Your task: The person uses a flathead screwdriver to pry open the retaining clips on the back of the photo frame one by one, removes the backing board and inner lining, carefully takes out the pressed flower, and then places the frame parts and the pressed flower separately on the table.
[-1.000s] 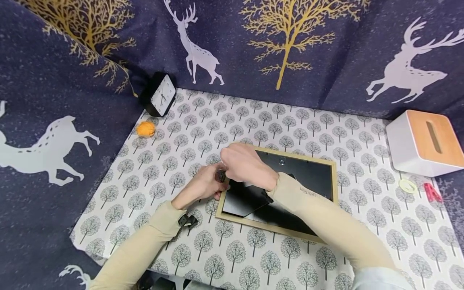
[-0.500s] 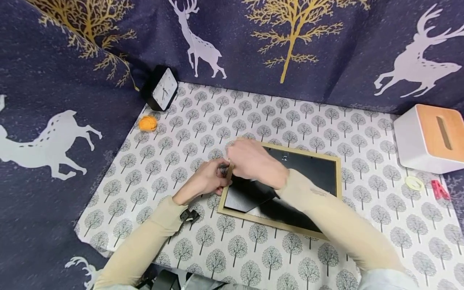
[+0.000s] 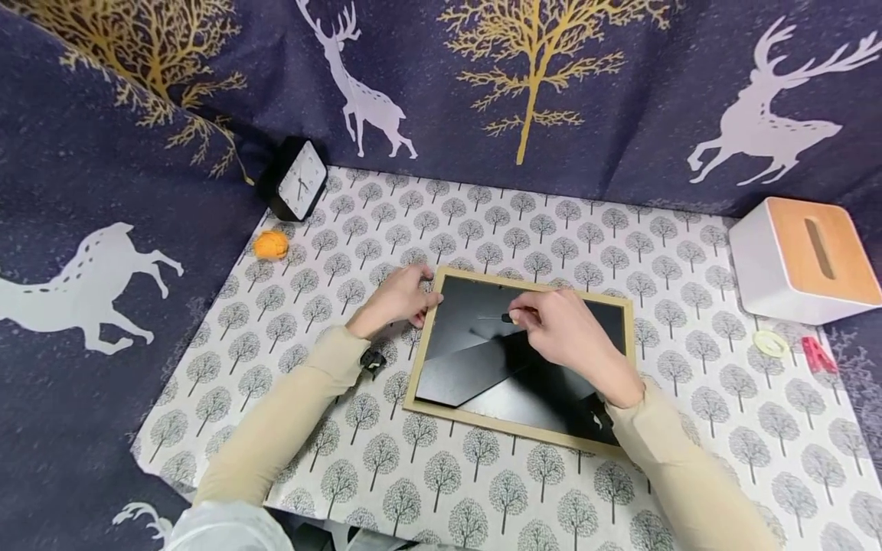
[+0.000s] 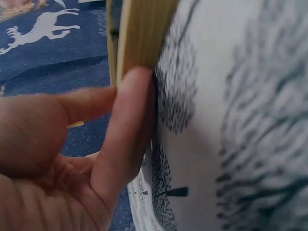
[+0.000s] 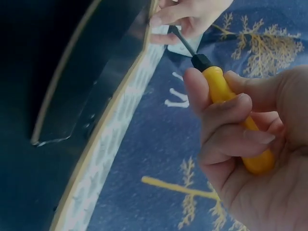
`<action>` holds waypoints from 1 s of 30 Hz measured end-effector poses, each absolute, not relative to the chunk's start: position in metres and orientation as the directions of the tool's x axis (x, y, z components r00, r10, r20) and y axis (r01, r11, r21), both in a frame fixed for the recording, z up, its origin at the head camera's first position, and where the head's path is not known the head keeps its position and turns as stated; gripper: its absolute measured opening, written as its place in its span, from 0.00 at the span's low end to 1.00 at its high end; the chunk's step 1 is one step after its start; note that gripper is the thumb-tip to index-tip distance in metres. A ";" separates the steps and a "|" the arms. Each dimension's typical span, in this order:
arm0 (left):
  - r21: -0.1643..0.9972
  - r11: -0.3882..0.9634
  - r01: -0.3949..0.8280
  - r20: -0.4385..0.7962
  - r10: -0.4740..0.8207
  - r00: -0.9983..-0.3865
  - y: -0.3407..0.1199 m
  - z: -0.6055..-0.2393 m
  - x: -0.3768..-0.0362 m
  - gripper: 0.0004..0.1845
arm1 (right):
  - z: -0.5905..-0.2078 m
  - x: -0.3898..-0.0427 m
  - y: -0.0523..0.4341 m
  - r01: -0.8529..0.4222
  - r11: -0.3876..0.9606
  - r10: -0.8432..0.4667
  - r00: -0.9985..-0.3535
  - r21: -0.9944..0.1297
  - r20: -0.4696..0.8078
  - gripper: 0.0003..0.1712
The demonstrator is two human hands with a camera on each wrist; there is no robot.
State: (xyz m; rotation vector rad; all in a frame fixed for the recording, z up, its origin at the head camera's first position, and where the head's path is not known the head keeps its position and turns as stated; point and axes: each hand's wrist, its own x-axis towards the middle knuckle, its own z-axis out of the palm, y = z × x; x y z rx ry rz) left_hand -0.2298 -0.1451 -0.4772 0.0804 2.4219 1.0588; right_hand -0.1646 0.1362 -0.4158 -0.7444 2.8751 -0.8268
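A picture frame (image 3: 517,430) with a light wooden rim lies on the table, its black back facing up. A black stand flap (image 3: 475,371) slants across the back's lower left. My left hand (image 3: 400,300) pinches the rim's left side near the far corner; in the left wrist view thumb and finger meet at the wooden rail (image 4: 144,38). Above the back, my right hand (image 3: 561,325) grips a screwdriver (image 5: 219,84) with a yellow handle and black collar. Its thin metal blade (image 3: 488,317) points left, toward the rim my left hand holds.
A black clock (image 3: 302,182) and an orange ball-like item (image 3: 271,245) are at the back left. At the back right stands a white tissue box (image 3: 768,268) with a wooden lid. Before it lie a pale yellow-green ring (image 3: 770,343) and a red letter-A-shaped piece (image 3: 818,355).
My right hand, with the screwdriver, has moved right from the frame's left rim to over its back. My left hand has slid along that rim toward the far corner.
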 end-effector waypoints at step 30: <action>0.697 0.626 -0.350 -0.460 0.016 -0.888 -0.165 -0.479 -0.162 0.41 | -0.431 -0.164 0.149 -0.296 0.784 -0.359 -0.933 -0.546 -0.010 0.10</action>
